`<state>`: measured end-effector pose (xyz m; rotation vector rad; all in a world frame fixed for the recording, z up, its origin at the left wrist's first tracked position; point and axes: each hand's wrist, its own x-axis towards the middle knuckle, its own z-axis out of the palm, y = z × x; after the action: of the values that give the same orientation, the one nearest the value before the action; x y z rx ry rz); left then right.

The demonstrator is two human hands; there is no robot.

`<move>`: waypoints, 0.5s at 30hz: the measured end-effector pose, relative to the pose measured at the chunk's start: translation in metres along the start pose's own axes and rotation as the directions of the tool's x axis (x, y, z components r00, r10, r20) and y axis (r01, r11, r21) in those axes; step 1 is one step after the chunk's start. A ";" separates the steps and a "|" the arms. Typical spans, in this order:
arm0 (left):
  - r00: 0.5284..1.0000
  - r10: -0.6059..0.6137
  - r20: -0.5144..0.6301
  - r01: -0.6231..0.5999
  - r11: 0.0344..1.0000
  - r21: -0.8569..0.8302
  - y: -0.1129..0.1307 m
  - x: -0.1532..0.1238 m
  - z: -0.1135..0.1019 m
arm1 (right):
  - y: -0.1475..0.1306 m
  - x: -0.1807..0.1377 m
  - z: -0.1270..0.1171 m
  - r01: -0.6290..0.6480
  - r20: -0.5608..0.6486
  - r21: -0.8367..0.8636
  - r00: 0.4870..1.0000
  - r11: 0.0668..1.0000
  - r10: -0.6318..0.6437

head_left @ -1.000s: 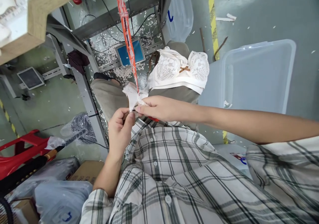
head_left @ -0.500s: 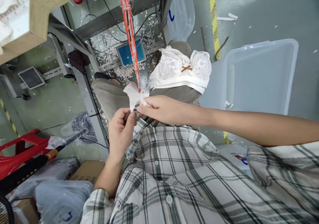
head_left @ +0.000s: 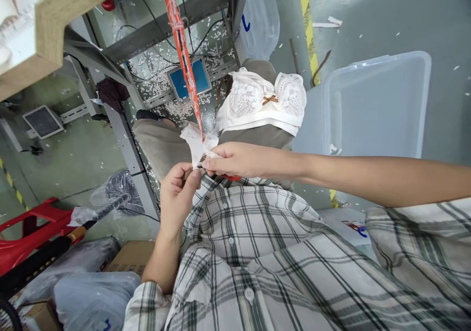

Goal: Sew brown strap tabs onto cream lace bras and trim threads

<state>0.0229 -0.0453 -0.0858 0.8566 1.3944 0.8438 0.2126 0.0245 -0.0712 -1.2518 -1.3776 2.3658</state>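
A white lace bra (head_left: 253, 95) with a small brown bow lies over the knee of my grey trousers. Beside it, a white fabric piece (head_left: 195, 142) hangs between my hands; I cannot tell if it belongs to the bra. My left hand (head_left: 179, 191) is closed, pinching the lower tip of this fabric between thumb and fingers. Coming across from the right, my right hand (head_left: 235, 160) is closed around thread snips (head_left: 231, 178); their red handle shows below the palm, and a dark tip points at the left fingertips. Its fingers also touch the fabric.
An orange strap (head_left: 180, 41) runs down to the fabric. A wooden table corner (head_left: 47, 36) juts in upper left, above a metal frame and a blue-topped pedal (head_left: 189, 79). At right stands a clear plastic bin (head_left: 375, 110); a red stool (head_left: 33, 223) is at left.
The view has shifted slightly. Both hands keep nearly the same grip at the fabric's tip, and more of the red handle shows under my right hand.
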 end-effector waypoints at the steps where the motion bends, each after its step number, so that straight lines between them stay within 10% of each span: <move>1: 1.000 -0.010 -0.012 0.009 0.999 -0.043 -0.001 0.001 0.001 | 0.001 0.001 0.000 0.021 -0.003 0.011 1.000 1.000 -0.021; 15: 0.993 -0.025 -0.115 0.006 0.986 -0.167 0.001 0.001 0.010 | -0.001 -0.006 0.005 0.094 -0.069 -0.022 0.993 0.995 -0.095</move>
<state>0.0325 -0.0445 -0.0855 0.6769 1.4077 0.9965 0.2129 0.0189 -0.0655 -1.2335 -1.4083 2.2301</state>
